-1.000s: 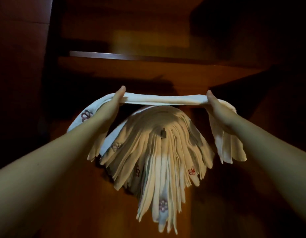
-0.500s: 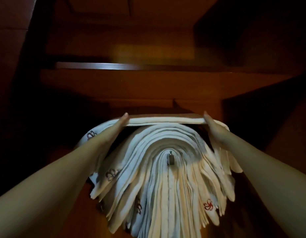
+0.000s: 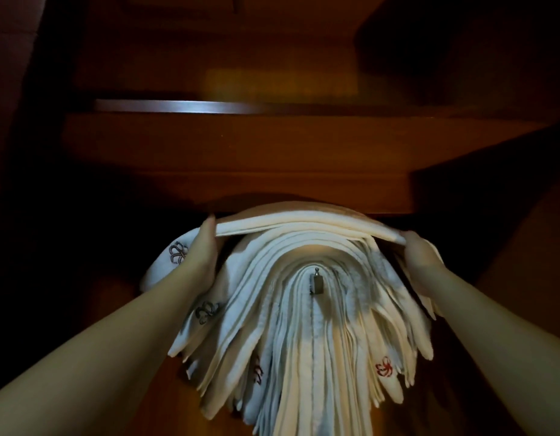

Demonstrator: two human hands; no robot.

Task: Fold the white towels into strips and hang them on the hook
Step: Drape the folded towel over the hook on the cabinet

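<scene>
Towel strip (image 3: 303, 223), folded long and narrow, is stretched level across the top of a thick fan of hung towels (image 3: 303, 341), its underside touching or just above the topmost fold; I cannot tell which. Its two ends droop past the hands, the left end bearing a dark embroidered flower (image 3: 178, 252). Above it a dark wooden ledge (image 3: 234, 146) sits close, leaving little room upward, while dark open space lies to either side. Below, the metal hook (image 3: 316, 281) pokes out at the centre of the fan, ringed by layer upon layer of towels that cover its upper side. Wooden panelling (image 3: 508, 262) rises on the right. The left hand (image 3: 200, 247) grips the strip near its left end, the right hand (image 3: 421, 256) near its right end, well apart.
</scene>
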